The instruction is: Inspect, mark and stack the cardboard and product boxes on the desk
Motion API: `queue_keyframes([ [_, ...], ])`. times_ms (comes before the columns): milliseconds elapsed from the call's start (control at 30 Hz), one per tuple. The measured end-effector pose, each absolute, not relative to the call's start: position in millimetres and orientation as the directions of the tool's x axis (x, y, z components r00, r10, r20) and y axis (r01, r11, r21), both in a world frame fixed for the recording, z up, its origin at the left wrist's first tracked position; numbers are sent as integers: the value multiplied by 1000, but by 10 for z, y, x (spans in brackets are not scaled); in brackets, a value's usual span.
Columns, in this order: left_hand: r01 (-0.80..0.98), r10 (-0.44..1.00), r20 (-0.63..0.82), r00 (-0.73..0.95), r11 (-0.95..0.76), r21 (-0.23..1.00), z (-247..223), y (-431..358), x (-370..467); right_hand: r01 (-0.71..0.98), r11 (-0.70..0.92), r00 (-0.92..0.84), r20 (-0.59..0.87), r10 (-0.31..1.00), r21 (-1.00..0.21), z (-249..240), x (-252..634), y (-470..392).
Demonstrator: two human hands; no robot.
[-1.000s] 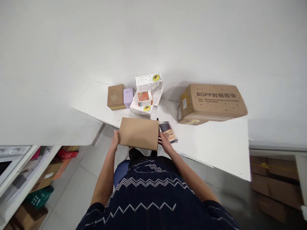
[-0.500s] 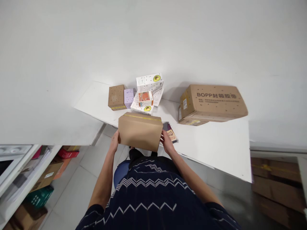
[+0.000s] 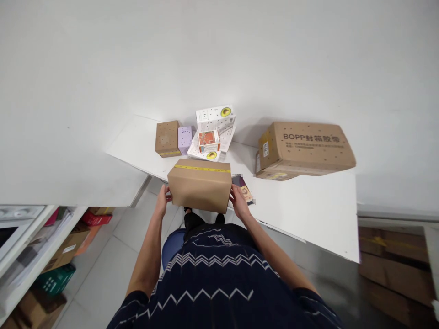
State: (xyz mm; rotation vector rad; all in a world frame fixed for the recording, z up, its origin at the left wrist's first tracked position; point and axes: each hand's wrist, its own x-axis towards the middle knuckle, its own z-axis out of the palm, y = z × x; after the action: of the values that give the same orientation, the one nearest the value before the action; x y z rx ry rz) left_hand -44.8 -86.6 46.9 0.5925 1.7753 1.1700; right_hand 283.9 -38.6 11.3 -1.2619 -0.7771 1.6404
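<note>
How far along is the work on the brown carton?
Looks done: yellow tape runs along the upper face of the brown carton, which appears closed. In hand: that carton, its ends held by the left hand and right hand. Left, probably: releasing it; the underside is hidden, so I can't judge taping there.

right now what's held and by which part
A cardboard box with yellow tape, held by its two ends: left hand on one, right hand on the other.

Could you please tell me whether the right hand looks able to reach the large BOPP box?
Probably not just now: the right hand is helping hold the taped box, though nothing tall blocks the way to the BOPP box.
</note>
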Motion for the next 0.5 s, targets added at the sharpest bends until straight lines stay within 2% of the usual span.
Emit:
queue_keyframes([
  [167, -129, 834, -392, -388, 372, 919, 502, -838, -433, -341, -376, -67, -376, 924, -862, 61, 2845, -369],
  [333, -60, 726, -490, -482, 531, 845, 427, -868, -400, -271, -381, -48, -383, 922, -884, -15, 2827, -397],
  [500, -75, 698, -481, -531, 526, 847, 479, -818, -315, -234, -387, -58, -385, 921, -892, -45, 2818, -384],
])
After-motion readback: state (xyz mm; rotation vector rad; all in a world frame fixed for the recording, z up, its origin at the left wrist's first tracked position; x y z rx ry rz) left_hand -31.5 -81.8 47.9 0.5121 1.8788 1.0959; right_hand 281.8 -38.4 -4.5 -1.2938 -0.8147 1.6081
